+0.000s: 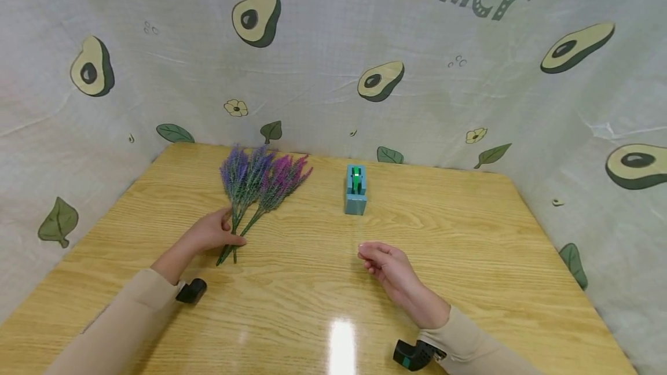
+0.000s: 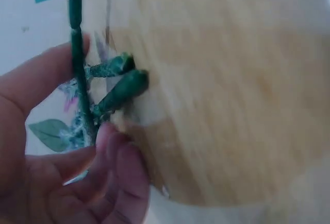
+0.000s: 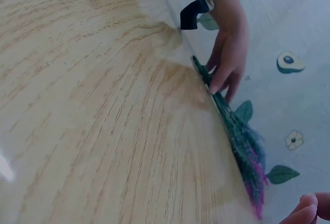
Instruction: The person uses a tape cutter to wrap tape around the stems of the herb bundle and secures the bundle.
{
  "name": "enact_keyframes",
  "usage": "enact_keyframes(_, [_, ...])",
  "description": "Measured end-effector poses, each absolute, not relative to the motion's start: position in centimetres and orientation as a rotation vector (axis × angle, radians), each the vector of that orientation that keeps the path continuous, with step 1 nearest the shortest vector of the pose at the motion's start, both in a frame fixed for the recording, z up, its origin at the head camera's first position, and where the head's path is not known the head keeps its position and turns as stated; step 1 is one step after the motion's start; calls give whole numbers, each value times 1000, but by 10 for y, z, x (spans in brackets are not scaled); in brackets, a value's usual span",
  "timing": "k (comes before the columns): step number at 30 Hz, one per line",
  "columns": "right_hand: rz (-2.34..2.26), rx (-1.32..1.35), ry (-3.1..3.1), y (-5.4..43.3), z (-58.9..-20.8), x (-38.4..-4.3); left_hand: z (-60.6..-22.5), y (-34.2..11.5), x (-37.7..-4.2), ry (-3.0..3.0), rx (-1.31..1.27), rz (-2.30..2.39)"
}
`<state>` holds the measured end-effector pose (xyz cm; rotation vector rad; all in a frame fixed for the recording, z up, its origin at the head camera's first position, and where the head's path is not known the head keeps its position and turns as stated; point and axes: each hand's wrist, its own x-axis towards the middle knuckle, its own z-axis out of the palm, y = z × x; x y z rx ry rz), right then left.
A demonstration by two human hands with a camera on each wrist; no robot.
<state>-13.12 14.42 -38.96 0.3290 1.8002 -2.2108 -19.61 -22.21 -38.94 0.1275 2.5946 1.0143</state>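
Observation:
My left hand grips the green stems of several lavender sprigs at the table's left side. Blue-purple and magenta flower heads fan out toward the back. In the left wrist view, thumb and fingers curl round the stems, and the cut stem ends stick out past them. To the right, my right hand hovers over the table with its fingers loosely curled and the thumb near the index fingertip; nothing shows between them. Only its fingertips appear in the right wrist view's lower corner.
A blue tape dispenser with a green roll core stands beyond my right hand, near the table's back. Behind the wooden table hangs a pale cloth printed with avocados and leaves. Small black cameras are strapped to both wrists.

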Motion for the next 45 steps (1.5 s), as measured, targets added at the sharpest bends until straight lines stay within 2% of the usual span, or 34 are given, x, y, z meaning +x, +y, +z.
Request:
enact_keyframes(5, [-2200, 307, 1790, 146, -390, -131, -385, -222, -186, 2684, 191, 765])
enact_keyframes(9, [-2193, 285, 1785, 147, -390, -130, -388, -226, -185, 2702, 249, 741])
enact_keyframes(15, [-2203, 280, 1774, 146, -389, -130, -393, -241, -187, 2606, 240, 1020])
enact_keyframes(25, [-2234, 323, 1748, 146, -388, -131, -385, -262, -181, 2519, 53, 1367])
enact_keyframes(45, [-2235, 290, 1761, 144, -374, -131, -384, -284, -177, 2394, -19, 1741])
